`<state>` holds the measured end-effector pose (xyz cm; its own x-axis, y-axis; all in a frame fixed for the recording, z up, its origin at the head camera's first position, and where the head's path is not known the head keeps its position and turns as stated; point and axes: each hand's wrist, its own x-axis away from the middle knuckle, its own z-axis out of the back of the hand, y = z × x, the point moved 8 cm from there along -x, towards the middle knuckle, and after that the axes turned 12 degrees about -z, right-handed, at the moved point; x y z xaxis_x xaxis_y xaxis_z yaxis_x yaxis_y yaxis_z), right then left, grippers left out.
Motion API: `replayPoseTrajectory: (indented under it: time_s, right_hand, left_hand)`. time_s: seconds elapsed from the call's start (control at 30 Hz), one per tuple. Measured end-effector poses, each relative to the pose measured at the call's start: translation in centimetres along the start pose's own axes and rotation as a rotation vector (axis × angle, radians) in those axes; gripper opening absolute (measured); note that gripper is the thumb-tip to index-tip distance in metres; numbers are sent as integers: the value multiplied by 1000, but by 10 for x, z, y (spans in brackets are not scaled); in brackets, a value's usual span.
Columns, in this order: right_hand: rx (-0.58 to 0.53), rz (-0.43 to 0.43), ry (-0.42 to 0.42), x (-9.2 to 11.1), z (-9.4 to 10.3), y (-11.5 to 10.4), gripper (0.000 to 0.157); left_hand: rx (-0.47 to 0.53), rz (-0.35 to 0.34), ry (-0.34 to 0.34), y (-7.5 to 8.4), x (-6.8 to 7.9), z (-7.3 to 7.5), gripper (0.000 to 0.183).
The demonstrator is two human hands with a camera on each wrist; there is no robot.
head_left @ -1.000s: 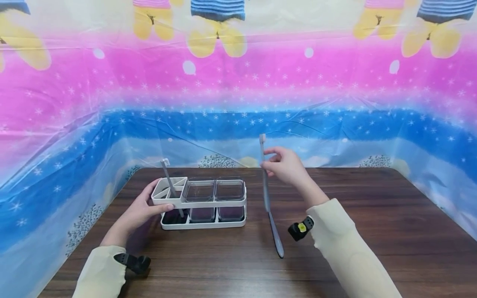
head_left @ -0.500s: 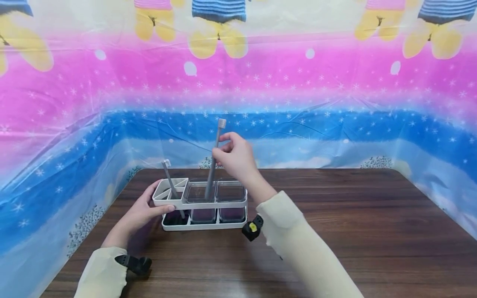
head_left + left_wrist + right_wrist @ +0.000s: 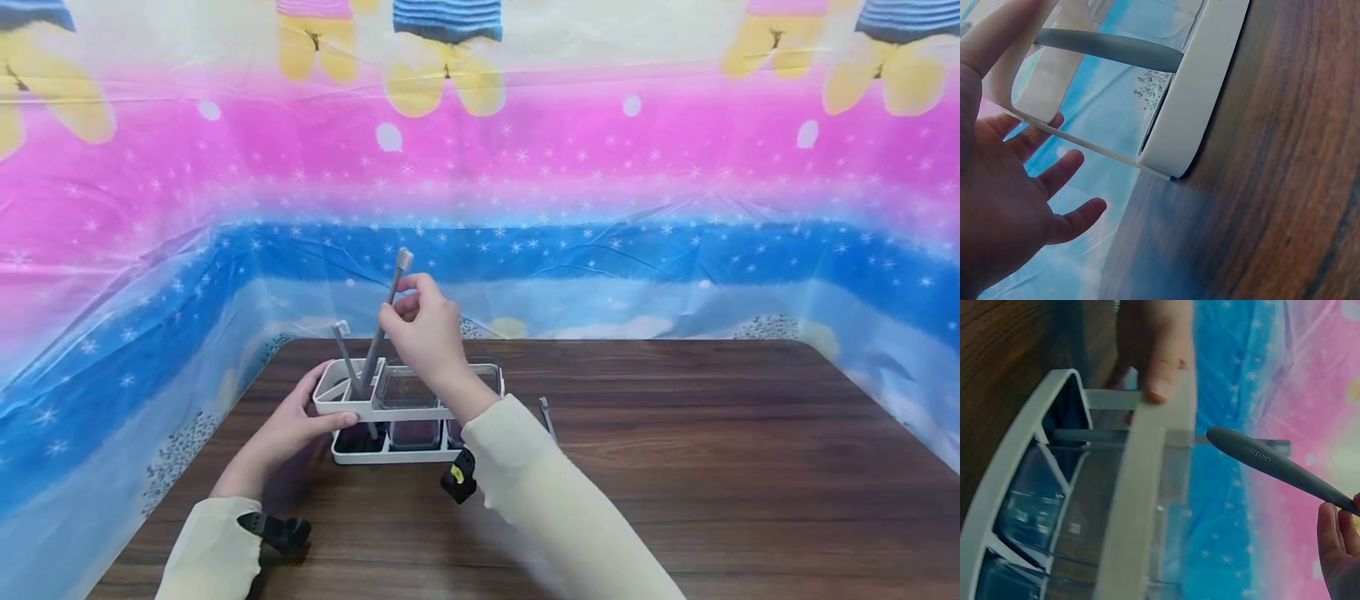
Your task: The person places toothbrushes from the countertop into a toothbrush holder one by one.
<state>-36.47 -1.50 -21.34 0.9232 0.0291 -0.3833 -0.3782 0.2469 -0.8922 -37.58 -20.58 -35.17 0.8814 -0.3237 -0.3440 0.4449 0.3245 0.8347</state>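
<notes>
A white two-tier toothbrush holder (image 3: 408, 412) stands on the table. My left hand (image 3: 288, 429) grips its left end, thumb on the front rim and fingers behind. One grey toothbrush (image 3: 347, 358) leans in the left section, bristles up. My right hand (image 3: 431, 333) pinches a second grey toothbrush (image 3: 384, 321) near its head, bristles up. In the right wrist view the handle end of this held toothbrush (image 3: 1272, 464) is just above the upper rim, apart from it. In the head view it overlaps the divided left section.
Two clear square cups (image 3: 408, 385) sit in the holder's right part, partly hidden by the right wrist. Another toothbrush (image 3: 546, 414) lies on the brown wooden table (image 3: 712, 467), mostly hidden behind the right sleeve. A printed cloth (image 3: 600, 250) hangs around the table.
My right hand has carried its toothbrush left, from beside the holder, past the cups, to over the left section. My left hand has kept its grip on the holder.
</notes>
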Motion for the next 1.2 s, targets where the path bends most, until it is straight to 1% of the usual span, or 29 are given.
replayPoseTrajectory:
  time_s: [0.27,0.37,0.5,0.6,0.87,1.2]
  right_hand:
    - [62,-16,-66,9,-23,18,25]
    - [109,-5,-72,12,-29,24,23]
    - [201,16,-75,15,-37,31,20]
    - [257,13,-76,17,-41,36,20]
    - [287,-58,-114,21,-49,50,21]
    - [320,-125,-129,22,-53,58,23]
  left_hand:
    - [3,10,-2,-1,0,0,93]
    - [8,2,-4,-1,-1,0,91]
    - [9,1,-5,-2,-1,0,91]
    - [7,4,-6,-3,0,0,91]
    - [1,10,-5,-4,-1,1,92]
    - [0,37,-4,-6,0,0,94]
